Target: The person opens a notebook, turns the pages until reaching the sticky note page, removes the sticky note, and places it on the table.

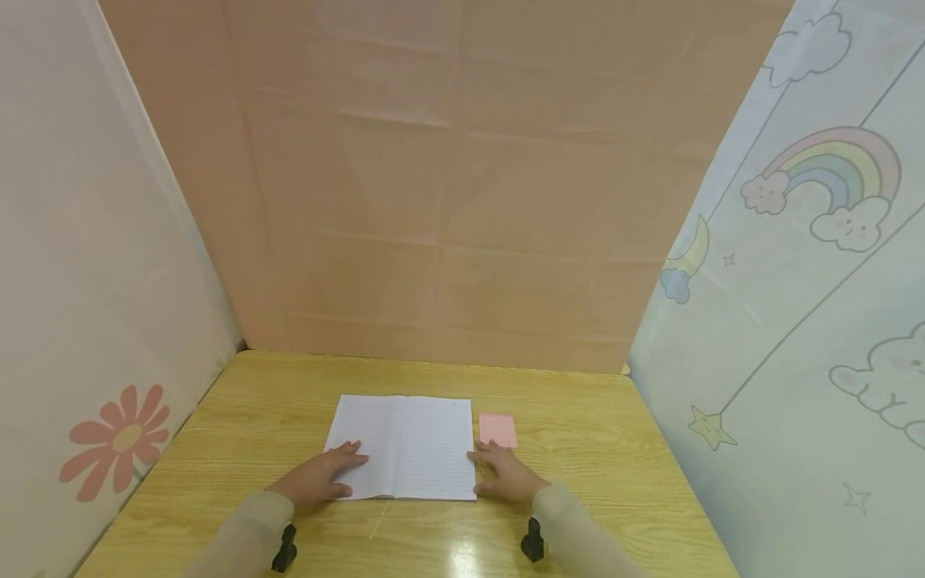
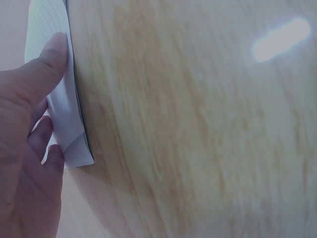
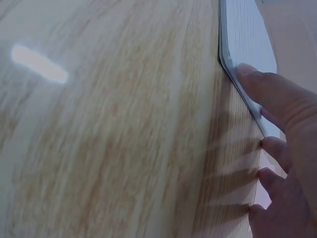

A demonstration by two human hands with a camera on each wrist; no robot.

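Observation:
An open notebook [image 1: 433, 445] with lined white pages lies flat on the wooden table. On its left page rests my left hand [image 1: 318, 475], fingers loosely spread; in the left wrist view, the thumb [image 2: 55, 49] lies on the paper near the lower edge. My right hand [image 1: 509, 474] is at the notebook's right edge. Its thumb [image 3: 252, 79] touches the page edge in the right wrist view, while the other fingers reach down to the tabletop beside it. Just beyond those fingers lies a pink sticky note pad [image 1: 499, 429], its near edge close to the fingertips.
A thin ribbon [image 1: 379, 520] sticks out from the notebook's spine towards me. The wooden table [image 1: 600, 449] is bordered by a tan sheet [image 1: 448, 201] at the back and pale printed sheets on both sides. Black straps with cameras [image 1: 532, 539] sit at the wrists.

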